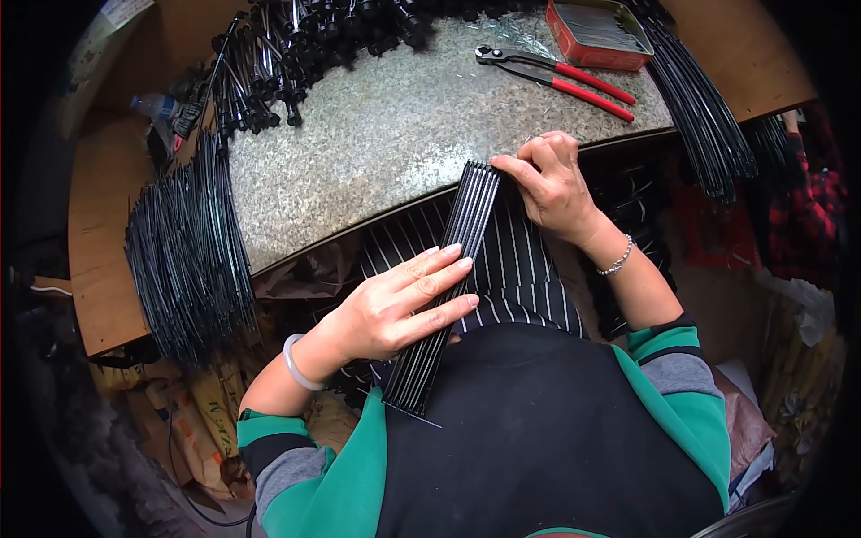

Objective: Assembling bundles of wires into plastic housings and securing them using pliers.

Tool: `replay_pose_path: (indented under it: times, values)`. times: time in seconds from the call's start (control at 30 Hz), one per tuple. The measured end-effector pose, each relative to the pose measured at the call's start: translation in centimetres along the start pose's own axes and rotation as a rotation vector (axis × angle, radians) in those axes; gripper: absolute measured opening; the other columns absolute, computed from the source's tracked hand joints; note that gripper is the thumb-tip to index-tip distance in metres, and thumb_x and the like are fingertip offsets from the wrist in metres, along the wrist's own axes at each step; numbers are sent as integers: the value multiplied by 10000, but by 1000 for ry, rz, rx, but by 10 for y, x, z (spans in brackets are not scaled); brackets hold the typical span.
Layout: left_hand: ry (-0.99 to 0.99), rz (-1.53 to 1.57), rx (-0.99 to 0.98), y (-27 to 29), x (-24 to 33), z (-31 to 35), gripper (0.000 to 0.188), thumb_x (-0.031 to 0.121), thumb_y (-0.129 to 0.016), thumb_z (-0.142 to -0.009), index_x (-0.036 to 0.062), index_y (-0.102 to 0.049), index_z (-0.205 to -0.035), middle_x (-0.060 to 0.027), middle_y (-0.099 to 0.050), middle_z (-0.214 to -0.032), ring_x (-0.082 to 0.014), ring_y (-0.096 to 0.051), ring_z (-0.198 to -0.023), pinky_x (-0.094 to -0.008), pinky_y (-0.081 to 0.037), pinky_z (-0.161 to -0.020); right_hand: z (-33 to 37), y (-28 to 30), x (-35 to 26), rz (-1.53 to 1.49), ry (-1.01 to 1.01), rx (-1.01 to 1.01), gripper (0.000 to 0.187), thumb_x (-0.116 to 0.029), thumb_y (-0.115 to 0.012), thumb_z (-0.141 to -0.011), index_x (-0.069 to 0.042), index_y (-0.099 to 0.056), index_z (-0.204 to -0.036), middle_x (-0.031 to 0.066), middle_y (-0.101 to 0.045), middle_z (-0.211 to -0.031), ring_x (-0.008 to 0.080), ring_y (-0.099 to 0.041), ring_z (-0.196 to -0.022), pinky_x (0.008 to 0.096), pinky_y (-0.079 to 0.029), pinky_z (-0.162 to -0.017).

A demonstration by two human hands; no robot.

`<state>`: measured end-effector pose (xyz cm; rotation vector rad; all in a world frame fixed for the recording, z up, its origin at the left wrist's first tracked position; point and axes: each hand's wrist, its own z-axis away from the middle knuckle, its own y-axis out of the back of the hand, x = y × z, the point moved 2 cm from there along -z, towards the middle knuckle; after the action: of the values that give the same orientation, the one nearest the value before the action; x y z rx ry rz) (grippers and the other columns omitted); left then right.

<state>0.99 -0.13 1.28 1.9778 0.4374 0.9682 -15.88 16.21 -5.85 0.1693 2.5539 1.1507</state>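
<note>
A flat bundle of thin black rods (475, 208), lying side by side, slants across my lap with its upper end at the table edge. My left hand (399, 300) lies over its middle with the fingers stretched across, the thumb mostly hidden beneath. At the upper end, the thumb and curled fingers of my right hand (549, 175) pinch the rod tips. From the bundle's lower end, by my apron, a thin wire (429, 420) sticks out sideways.
Red-handled pliers (560, 79) lie on the speckled tabletop (359, 157) beside a red tin (596, 58) of thin metal pieces. Black rods hang over the table at left (188, 251) and right (704, 117). Black-ended metal shafts (269, 67) crowd the back. A person's plaid sleeve (812, 211) shows at far right.
</note>
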Motion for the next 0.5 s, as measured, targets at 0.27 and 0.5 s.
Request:
replay_pose_path:
  times: [0.27,0.5]
  values:
    - [-131,-77,20,3,1,-2,353,217,-673,-747,26,-616,-1039,-220,-554,-1139,-344,-549,-1074,-428,-475,-896,-4,-3,-12,-41,-51,-89,530,79,-478,-611,-69,-496,-1119,138,-438,-945,308,-422,-886,400,-348,-831]
    - [-153,388,424,57,17,-30,423,347,-714,-700,-37,-649,-866,-193,-647,-933,-329,-626,-935,-422,-511,-820,-39,69,-34,-840,-144,-420,609,-140,-703,-650,6,-447,-1182,144,-486,-1070,259,-473,-1023,342,-367,-913]
